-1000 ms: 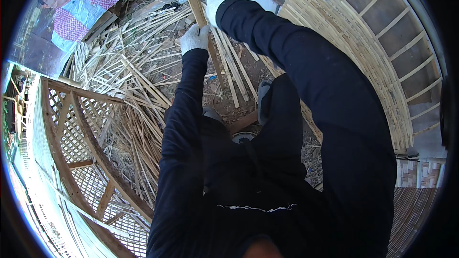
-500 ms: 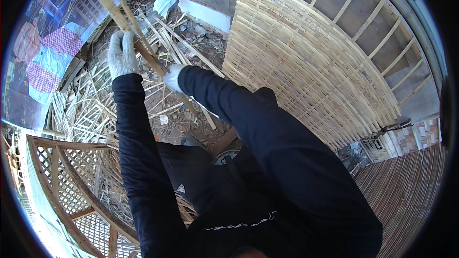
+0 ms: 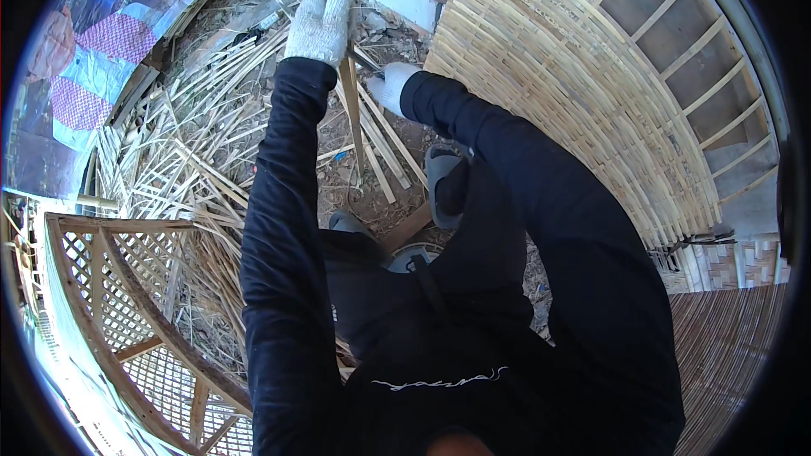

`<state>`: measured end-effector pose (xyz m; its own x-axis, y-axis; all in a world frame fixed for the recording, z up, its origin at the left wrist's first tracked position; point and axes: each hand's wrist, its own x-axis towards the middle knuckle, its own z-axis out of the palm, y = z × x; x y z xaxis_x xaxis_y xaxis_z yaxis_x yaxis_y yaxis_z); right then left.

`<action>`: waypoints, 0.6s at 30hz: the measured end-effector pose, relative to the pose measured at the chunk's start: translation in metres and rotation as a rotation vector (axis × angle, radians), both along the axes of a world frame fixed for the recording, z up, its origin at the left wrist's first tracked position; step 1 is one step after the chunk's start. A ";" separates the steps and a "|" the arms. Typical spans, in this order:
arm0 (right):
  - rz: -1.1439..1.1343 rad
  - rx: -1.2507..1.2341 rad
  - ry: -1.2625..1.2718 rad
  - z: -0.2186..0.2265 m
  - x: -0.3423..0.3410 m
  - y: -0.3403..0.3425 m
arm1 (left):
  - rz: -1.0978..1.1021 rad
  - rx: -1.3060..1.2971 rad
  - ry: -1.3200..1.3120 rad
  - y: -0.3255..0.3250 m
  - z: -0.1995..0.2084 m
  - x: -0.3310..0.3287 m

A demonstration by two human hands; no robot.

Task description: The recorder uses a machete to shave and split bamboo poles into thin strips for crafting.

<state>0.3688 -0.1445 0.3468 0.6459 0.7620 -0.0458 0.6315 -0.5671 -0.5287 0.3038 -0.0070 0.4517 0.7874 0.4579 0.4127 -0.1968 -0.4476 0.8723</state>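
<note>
My left hand (image 3: 319,27), in a white knit glove, is closed around a length of split bamboo (image 3: 350,110). Two prongs of the bamboo stick out beyond the glove, and its narrow lower end hangs toward the ground. To the right, my right hand (image 3: 393,87), also gloved, is closed on a knife (image 3: 363,60). Only a short stretch of its dark, narrow blade shows, meeting the bamboo just below my left hand; the handle is hidden in the glove.
Loose bamboo strips (image 3: 182,131) litter the dirt ground. A woven bamboo panel (image 3: 574,93) leans at the right. Lower left stands a wooden lattice frame (image 3: 127,295); a printed sheet (image 3: 101,76) hangs at far left. My sandalled foot (image 3: 442,186) is below the right hand.
Both hands have moved to the right, and the bamboo has swung from slanting to nearly upright in the picture. The dark blade now shows at the right hand.
</note>
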 end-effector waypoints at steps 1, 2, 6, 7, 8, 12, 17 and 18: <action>0.051 -0.065 0.124 -0.006 0.000 0.001 | 0.008 -0.015 -0.052 -0.004 -0.002 0.001; 0.073 -0.150 0.175 -0.016 -0.007 0.000 | 0.006 -0.002 -0.119 -0.007 -0.003 0.002; 0.078 -0.477 0.224 -0.055 -0.052 -0.005 | 0.025 -0.079 -0.093 -0.009 -0.006 0.000; 0.015 -0.365 0.213 -0.062 -0.060 -0.008 | 0.086 0.103 -0.183 -0.008 -0.006 -0.002; -0.063 -0.332 0.213 -0.067 -0.064 -0.009 | 0.095 0.024 -0.168 -0.006 -0.006 -0.005; -0.158 -0.247 0.189 -0.081 -0.050 -0.013 | 0.128 -0.155 -0.073 0.003 -0.006 -0.019; 0.145 -0.444 0.331 -0.115 -0.053 -0.002 | 0.113 -0.192 -0.016 0.005 -0.002 -0.023; 0.183 -0.490 0.292 -0.125 -0.059 -0.001 | 0.098 -0.226 0.011 0.004 -0.003 -0.024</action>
